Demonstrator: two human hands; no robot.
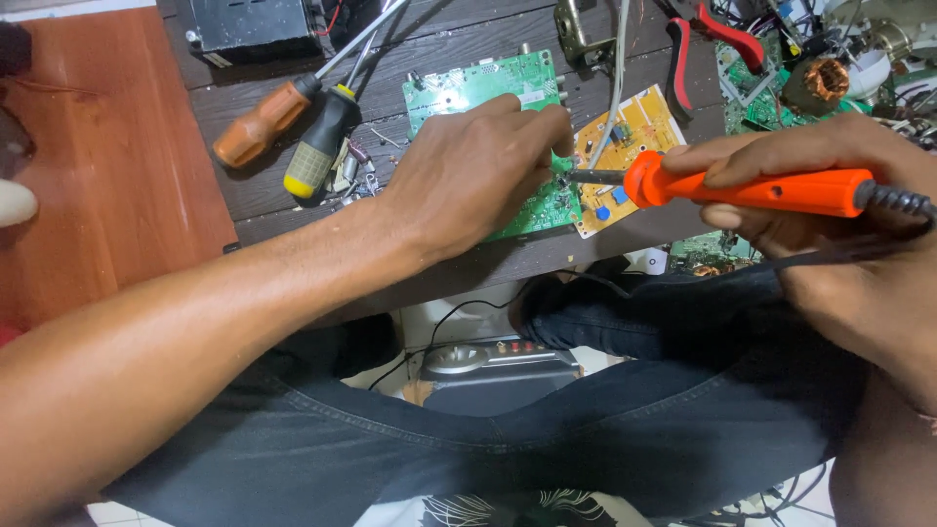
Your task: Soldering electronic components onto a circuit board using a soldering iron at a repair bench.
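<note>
My left hand (468, 176) rests on a green circuit board (459, 88) lying on the dark wooden table (244, 195), fingers pinched together at the board's right edge; whether they hold anything is hidden. My right hand (800, 195) grips an orange-handled soldering iron (752, 187), held level with its dark metal tip (586, 177) pointing left and meeting the left fingertips over the green board. A yellow circuit board (639, 122) lies just behind the iron's tip.
Two screwdrivers, one orange-handled (256, 129) and one black-and-yellow (320, 146), lie left of the green board. Red-handled pliers (717, 34), a copper coil (828, 78) and more boards crowd the right rear. A black box (254, 24) sits at the back. My dark jeans (586, 410) fill the foreground.
</note>
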